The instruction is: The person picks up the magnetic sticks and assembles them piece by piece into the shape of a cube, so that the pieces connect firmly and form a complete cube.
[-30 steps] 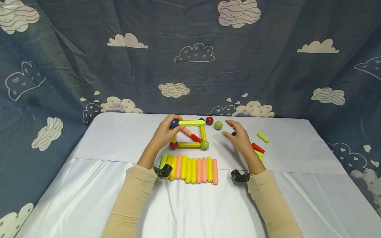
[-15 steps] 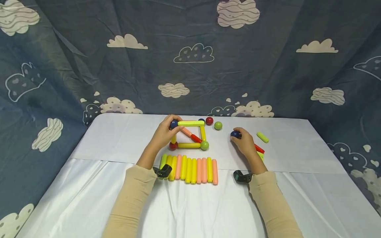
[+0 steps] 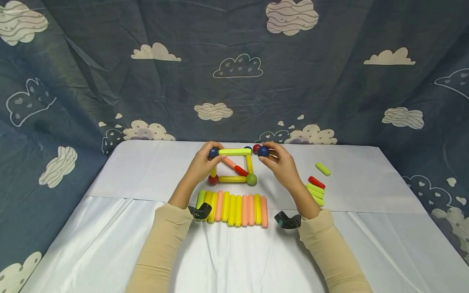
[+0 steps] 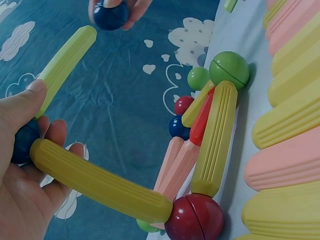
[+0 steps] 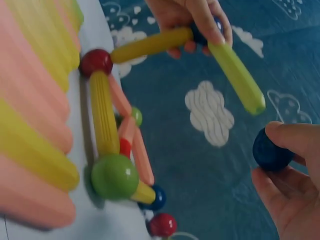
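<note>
My left hand (image 3: 202,163) holds a blue ball (image 4: 24,144) at the top of a raised yellow stick (image 4: 100,180). From that ball a lime stick (image 3: 234,151) sticks out to the right, its far end free. My right hand (image 3: 285,167) pinches a second blue ball (image 5: 271,151) between thumb and fingers, a small gap away from the lime stick's end. Below, a frame of sticks joins a red ball (image 4: 194,218), a green ball (image 4: 229,70) and others; the yellow stick rises from the red ball. Pink and red sticks (image 3: 240,170) run across the frame.
A row of yellow, pink and green sticks (image 3: 235,209) lies in front of the frame. To the right are a red stick (image 3: 316,182), several lime sticks (image 3: 316,194) and one lone lime stick (image 3: 323,169). A loose red ball (image 5: 163,225) lies behind the frame.
My right hand has taken hold of the blue ball from the table on the right and brought it left and up, beside the lime stick's end. The left hand stays put.
</note>
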The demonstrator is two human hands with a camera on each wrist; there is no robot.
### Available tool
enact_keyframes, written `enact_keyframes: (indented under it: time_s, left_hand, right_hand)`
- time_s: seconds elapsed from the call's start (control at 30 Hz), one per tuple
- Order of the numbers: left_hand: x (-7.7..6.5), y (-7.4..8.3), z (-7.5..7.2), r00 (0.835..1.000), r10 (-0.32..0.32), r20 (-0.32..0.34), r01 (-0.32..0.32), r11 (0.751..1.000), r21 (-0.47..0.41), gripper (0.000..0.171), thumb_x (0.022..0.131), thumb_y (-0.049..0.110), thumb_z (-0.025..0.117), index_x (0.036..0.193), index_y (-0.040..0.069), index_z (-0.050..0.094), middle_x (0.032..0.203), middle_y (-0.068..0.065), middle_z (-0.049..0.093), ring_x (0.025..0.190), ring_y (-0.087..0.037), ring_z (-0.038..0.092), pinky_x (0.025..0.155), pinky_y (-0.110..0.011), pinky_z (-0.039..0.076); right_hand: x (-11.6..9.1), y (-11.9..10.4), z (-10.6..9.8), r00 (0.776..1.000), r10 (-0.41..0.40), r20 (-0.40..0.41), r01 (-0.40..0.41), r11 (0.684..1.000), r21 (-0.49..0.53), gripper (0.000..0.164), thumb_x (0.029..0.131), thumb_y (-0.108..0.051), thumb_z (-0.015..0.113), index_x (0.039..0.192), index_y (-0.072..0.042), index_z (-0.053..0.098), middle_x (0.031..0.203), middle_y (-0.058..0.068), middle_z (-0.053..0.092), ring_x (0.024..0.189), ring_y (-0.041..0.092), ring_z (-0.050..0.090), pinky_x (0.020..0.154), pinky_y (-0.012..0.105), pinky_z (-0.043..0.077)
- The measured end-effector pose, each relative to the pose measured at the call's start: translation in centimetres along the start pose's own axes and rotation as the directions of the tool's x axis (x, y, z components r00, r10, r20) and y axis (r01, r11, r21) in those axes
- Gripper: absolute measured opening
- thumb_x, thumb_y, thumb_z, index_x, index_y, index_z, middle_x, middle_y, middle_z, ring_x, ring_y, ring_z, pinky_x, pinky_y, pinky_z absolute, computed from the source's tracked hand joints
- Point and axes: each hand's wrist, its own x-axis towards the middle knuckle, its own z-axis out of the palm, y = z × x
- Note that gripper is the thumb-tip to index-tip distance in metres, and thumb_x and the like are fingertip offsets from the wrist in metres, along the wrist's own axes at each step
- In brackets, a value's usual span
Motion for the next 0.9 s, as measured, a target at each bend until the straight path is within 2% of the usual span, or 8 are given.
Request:
enact_keyframes:
  time_s: [0.1,0.37,0.6,0.77,0.9]
  left_hand:
    - [0.0,0.0,0.1,1.000,0.007,0.002,-0.007,1.000,-0.001,0.022,0.086,0.017,0.061,0.105,0.009,0.051,0.107,-0.007,0.048,0.093,-0.022,0.049,0.080,-0.033,0.046]
    - [-0.2,-0.1,0.2,1.000,0.015,0.006,-0.015,1.000,0.010,0.022,0.086,0.018,0.062,0.105,0.010,0.052,0.106,-0.007,0.048,0.091,-0.022,0.049,0.079,-0.033,0.047]
    - [-0.2,0.0,0.1,1.000,0.013,0.014,-0.013,1.000,0.012,0.022,0.086,0.018,0.061,0.105,0.010,0.052,0.107,-0.007,0.048,0.093,-0.022,0.049,0.080,-0.034,0.047]
    - [-0.1,0.0,0.1,1.000,0.014,0.011,-0.014,1.000,0.015,0.022,0.087,0.018,0.061,0.105,0.010,0.052,0.106,-0.007,0.048,0.092,-0.022,0.049,0.080,-0.034,0.046]
    - [-0.1,0.0,0.0,1.000,0.009,0.007,-0.009,1.000,0.016,0.022,0.087,0.018,0.061,0.105,0.010,0.052,0.107,-0.007,0.048,0.093,-0.022,0.049,0.081,-0.034,0.046]
  right_hand:
    - [0.1,0.1,0.5,0.999,-0.030,0.021,0.030,1.000,0.009,0.045,0.081,-0.004,0.065,0.123,-0.004,0.050,0.120,0.012,0.048,0.107,0.024,0.052,0.086,0.029,0.043]
    - [0.0,0.0,0.7,0.998,-0.048,0.042,0.047,0.999,0.027,0.050,0.081,-0.009,0.066,0.126,-0.005,0.047,0.123,0.011,0.048,0.108,0.025,0.051,0.089,0.035,0.042]
    - [-1.9,0.6,-0.4,0.998,-0.024,0.066,0.023,1.000,0.015,0.065,0.078,-0.012,0.070,0.133,-0.004,0.036,0.129,0.014,0.042,0.114,0.026,0.046,0.093,0.035,0.038]
    - [-4.5,1.7,-0.8,0.985,0.034,0.170,-0.029,0.999,-0.035,0.070,0.075,-0.015,0.074,0.133,-0.004,0.035,0.130,0.013,0.040,0.114,0.026,0.045,0.093,0.036,0.039]
    - [-6.5,2.6,-0.7,0.944,0.104,0.312,-0.073,0.992,-0.107,0.074,0.074,-0.020,0.075,0.133,-0.003,0.035,0.130,0.016,0.040,0.111,0.029,0.046,0.090,0.040,0.041]
